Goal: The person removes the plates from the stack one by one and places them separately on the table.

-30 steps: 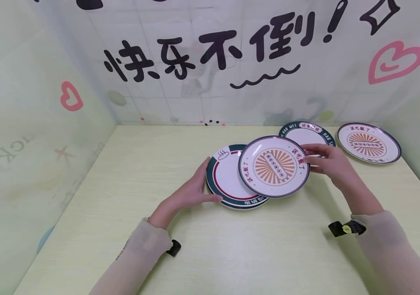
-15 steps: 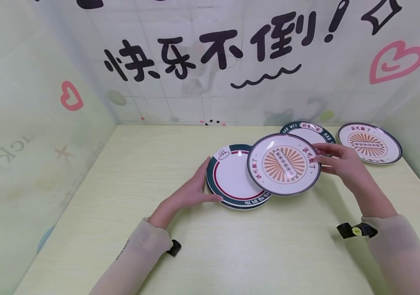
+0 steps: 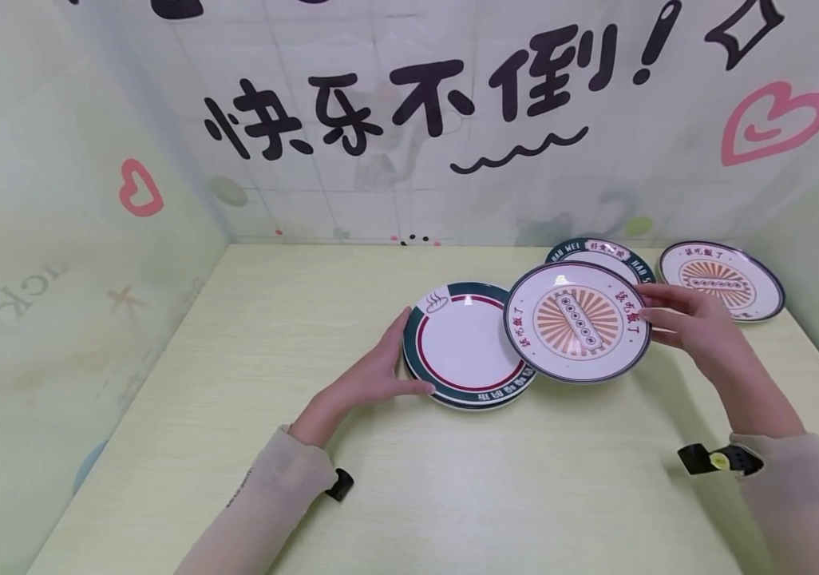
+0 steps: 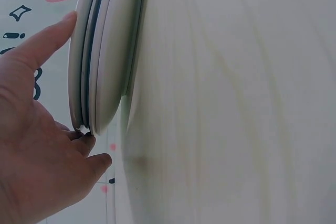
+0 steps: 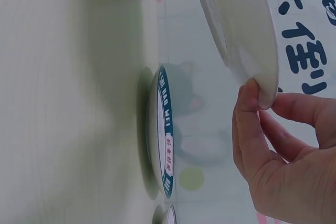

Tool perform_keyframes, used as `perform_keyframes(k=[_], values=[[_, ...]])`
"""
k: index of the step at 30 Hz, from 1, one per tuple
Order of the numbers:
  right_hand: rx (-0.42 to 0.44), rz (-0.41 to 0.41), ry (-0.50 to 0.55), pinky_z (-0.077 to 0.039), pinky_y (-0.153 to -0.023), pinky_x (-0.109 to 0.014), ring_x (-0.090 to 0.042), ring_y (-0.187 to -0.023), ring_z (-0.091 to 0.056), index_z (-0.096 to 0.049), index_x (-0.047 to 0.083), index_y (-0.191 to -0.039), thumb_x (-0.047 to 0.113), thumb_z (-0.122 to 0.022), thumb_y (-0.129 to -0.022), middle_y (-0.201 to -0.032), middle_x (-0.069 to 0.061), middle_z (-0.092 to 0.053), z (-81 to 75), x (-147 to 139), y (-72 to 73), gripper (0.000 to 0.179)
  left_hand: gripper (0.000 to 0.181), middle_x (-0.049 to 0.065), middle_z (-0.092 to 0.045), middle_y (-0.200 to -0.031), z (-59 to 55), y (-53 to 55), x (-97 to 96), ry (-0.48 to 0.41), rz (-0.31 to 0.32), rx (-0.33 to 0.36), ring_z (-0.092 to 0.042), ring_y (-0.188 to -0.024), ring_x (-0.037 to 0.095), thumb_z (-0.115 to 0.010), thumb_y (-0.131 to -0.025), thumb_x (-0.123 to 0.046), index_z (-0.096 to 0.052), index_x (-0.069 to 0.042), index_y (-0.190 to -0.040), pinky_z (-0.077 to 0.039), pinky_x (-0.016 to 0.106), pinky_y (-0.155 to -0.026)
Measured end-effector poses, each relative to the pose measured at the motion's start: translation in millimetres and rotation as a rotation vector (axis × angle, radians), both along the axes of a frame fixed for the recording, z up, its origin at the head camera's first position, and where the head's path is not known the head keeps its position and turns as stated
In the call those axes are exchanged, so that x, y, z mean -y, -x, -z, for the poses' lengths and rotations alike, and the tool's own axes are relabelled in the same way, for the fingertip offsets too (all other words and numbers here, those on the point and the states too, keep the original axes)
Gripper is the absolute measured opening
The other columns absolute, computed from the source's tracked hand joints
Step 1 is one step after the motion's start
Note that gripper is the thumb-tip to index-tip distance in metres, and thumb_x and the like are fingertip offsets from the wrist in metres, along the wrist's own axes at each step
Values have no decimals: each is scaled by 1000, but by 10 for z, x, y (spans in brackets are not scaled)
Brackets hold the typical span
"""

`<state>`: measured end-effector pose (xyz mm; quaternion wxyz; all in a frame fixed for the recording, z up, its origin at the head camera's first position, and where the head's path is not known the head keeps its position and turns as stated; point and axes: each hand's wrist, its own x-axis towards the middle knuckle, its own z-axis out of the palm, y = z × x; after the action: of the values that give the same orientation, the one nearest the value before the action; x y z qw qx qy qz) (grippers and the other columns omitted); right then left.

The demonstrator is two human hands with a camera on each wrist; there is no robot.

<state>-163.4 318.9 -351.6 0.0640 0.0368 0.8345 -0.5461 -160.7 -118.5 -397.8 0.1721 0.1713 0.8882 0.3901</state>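
Observation:
A white plate with a dark rim and an orange sunburst (image 3: 578,323) is raised, overlapping the stack's right edge in the head view. My right hand (image 3: 700,327) pinches its right rim between thumb and fingers, and the right wrist view shows its pale underside (image 5: 247,30) above the table. A stack of plates (image 3: 460,343) rests on the table, topped by a green-rimmed one with a red ring. Around the stack's left side, my left hand (image 3: 373,371) grips the rims, thumb at the near side. Several layered rims (image 4: 94,56) show in the left wrist view.
At the back, a green-rimmed plate (image 3: 599,249) lies partly covered by the raised plate. To its right is another sunburst plate (image 3: 718,279) by the right wall. Printed sheets (image 3: 352,192) wall in the pale wooden table (image 3: 453,487) at the back and sides.
My right hand has moved to the right with the sunburst plate, uncovering more of the stack's top plate. The left hand and the stack have stayed put.

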Motion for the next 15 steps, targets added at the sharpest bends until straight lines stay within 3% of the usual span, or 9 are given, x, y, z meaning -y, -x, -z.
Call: perform_keyframes(k=[5,15], values=[[-11,10,98,-58,-72,-13,5,-83,-64,-60,29,-119,15,-62,-99,-96,21,-62,22,-109,-34,25,125,6,2,-170,-7,0,5,1,-3,-1,-5,-158,27,-83,-79,-42,8,-16,-161,-19,48,-127],[-16,58,289,-59,-68,-15,2,-80,-66,-68,33,-110,10,-66,-95,-92,17,-68,90,-367,-138,27,124,7,1,-170,-6,-9,-6,-7,-2,-2,-5,-158,27,-83,-79,-40,7,-15,-161,-19,48,-127]])
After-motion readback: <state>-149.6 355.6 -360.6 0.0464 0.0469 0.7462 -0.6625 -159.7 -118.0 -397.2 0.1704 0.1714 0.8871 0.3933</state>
